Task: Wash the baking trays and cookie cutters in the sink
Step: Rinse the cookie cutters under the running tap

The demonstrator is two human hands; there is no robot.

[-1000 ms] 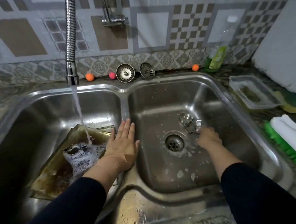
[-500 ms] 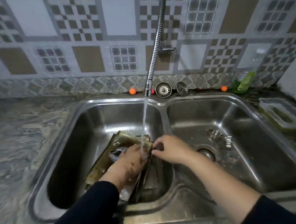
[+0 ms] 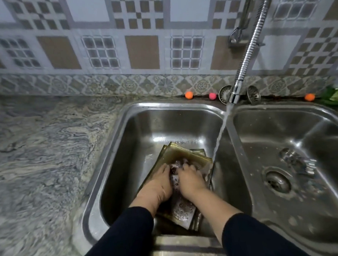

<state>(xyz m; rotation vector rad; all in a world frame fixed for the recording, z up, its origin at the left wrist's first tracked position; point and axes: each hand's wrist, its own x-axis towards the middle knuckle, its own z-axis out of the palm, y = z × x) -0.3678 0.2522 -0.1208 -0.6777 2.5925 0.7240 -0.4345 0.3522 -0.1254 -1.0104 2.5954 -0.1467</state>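
Patterned tiles back a double sink (image 3: pixel 116 168); scrubbing step.
Left hand (image 3: pixel 158 182) and right hand (image 3: pixel 189 178) meet on the soapy baking trays (image 3: pixel 176 152), grips unclear; next, rinsing under the tap (image 3: pixel 234 95).

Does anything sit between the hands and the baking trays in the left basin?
Nothing solid: left hand and right hand are down on the baking trays. Only suds lie between them, hiding whatever the fingers hold.

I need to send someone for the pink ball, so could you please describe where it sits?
Find the double sink and follow its back rim along the tiled wall. The pink ball sits there, between an orange ball and a round metal strainer. It is the only pink ball; the others are orange.
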